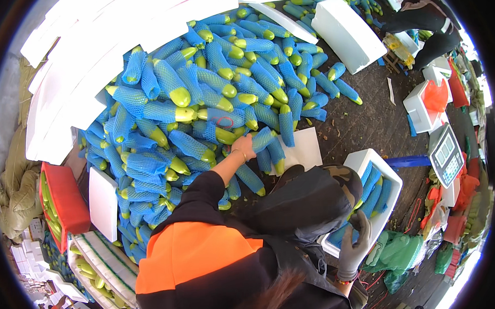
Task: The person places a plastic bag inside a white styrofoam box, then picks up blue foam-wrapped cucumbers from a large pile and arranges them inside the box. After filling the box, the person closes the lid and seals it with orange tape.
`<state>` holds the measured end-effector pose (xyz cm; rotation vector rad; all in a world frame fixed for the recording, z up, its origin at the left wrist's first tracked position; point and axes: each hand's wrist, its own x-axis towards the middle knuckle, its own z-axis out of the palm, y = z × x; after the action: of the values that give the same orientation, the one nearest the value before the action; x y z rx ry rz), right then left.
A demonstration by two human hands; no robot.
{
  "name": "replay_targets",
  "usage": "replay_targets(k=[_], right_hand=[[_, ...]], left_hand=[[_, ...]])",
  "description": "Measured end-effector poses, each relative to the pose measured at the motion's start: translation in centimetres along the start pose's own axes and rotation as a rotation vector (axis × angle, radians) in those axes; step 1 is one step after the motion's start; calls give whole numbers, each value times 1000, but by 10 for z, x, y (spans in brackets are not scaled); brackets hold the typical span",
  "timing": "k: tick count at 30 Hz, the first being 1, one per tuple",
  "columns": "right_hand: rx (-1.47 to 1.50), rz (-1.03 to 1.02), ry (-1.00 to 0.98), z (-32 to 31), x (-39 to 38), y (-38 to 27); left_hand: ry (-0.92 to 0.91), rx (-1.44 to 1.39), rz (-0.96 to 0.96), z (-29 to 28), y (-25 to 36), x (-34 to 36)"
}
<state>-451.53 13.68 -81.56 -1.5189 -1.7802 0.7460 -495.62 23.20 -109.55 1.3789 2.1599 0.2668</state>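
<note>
A large heap of green zucchini (180,97) in blue foam net sleeves fills the area in front and to the left. At the heap's right edge, my bare left hand (244,147) is closed round one end of a netted zucchini (264,138). A flat white sheet (304,150) lies beside it. My right hand (355,250), in a grey glove, is beside a white foam box (390,208). Its fingers are curled but apart, with nothing visible between them. Netted zucchini (373,190) lie side by side in that box.
White foam boxes (85,45) stand stacked at the upper left. A red crate (66,201) holds bare zucchini. Right of the dark floor are a digital scale (447,155), an open foam box (418,106) and green plastic bags (395,253). Another person (425,23) is bent over at the upper right.
</note>
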Motion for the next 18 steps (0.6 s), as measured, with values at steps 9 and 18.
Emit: replay_targets(k=[9,18], right_hand=[[24,-42,-101,50,47,-62],[620,-30,-454,81,95,-116]], left_hand=[[938,-57,-518,-222,-113,46],[735,-1578,-101,-249,-5,-78]])
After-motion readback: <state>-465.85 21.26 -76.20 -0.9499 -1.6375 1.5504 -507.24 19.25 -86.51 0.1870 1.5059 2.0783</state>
